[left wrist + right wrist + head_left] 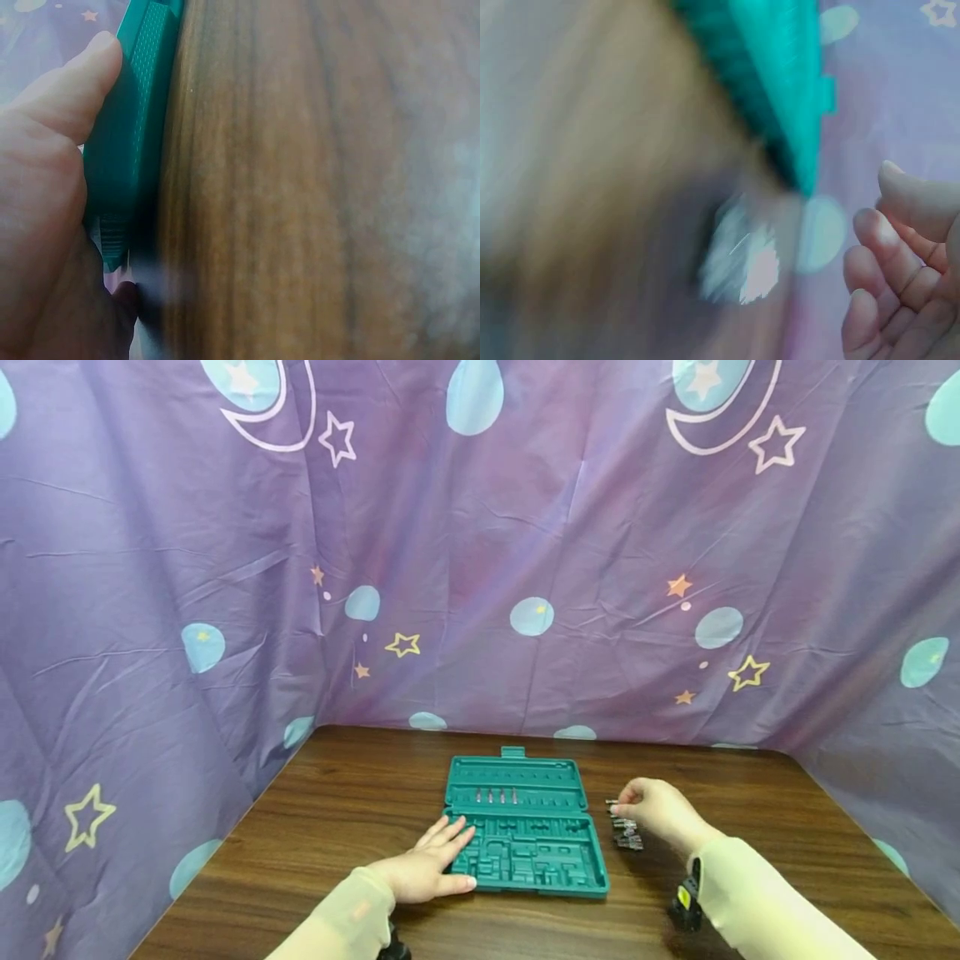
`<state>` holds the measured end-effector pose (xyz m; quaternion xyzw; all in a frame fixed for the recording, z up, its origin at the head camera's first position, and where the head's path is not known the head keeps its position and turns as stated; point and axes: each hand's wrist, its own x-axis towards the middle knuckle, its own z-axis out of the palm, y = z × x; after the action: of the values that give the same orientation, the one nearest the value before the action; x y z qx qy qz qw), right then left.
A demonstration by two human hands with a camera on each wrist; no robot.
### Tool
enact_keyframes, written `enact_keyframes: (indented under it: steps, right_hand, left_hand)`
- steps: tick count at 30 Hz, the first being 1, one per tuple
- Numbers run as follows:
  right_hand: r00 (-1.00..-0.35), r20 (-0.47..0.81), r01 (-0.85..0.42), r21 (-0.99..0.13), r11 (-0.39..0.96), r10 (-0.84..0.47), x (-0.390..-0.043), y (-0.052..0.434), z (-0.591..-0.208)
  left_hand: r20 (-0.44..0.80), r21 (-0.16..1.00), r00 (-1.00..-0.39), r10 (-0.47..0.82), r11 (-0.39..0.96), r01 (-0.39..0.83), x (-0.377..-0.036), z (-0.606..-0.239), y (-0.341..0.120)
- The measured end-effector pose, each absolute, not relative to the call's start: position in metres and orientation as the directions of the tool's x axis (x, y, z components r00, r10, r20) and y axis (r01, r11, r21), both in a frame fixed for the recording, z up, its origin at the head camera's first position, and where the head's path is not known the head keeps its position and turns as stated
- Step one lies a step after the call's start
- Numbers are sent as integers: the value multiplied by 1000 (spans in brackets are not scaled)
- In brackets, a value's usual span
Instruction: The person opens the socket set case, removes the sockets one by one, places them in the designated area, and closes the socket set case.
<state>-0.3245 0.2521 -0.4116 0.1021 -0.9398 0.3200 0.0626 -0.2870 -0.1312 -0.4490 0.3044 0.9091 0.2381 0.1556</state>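
Observation:
A green plastic tool case [534, 888] lies unfolded on the table, its lid half at the back and its moulded tray half in front. Several small pinkish bits [491, 796] stand in a row in the lid half. My left hand [431, 867] rests on the tray's left edge with fingers spread, thumb along the case's front side [124, 157]. To the right of the case lies a small group of shiny metal pieces [628, 842]. Over its far end is my right hand [660, 814]; in the right wrist view its fingers are loosely bent, with nothing between them.
The dark wooden table [360, 793] runs back to a purple curtain [450, 543] printed with stars and moons, which also hangs at both sides. A latch tab [513, 752] sticks out from the lid's far edge.

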Motion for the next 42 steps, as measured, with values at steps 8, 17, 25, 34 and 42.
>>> enact_keyframes:
  steps: [8,17,25,34,42]
  right_hand:
    - [-987,109,-160,-728,666,-118,-352,171,-402]
    - [-996,-33,82,-700,709,84,-357,117,-435]
    - [-976,-115,210,-702,680,183,-361,106,-445]
    - [-943,-212,334,-644,688,258,-371,101,-436]
    - [-943,-204,324,-742,588,262,-361,96,-426]
  left_hand:
    - [-129,538,-770,625,696,475,-285,-452,-129]
    - [-128,530,-766,630,696,484,-284,-456,-125]
    - [-108,502,-770,629,703,504,-284,-456,-126]
    - [-100,496,-773,627,704,508,-285,-455,-128]
    - [-109,507,-776,621,706,494,-288,-453,-131]
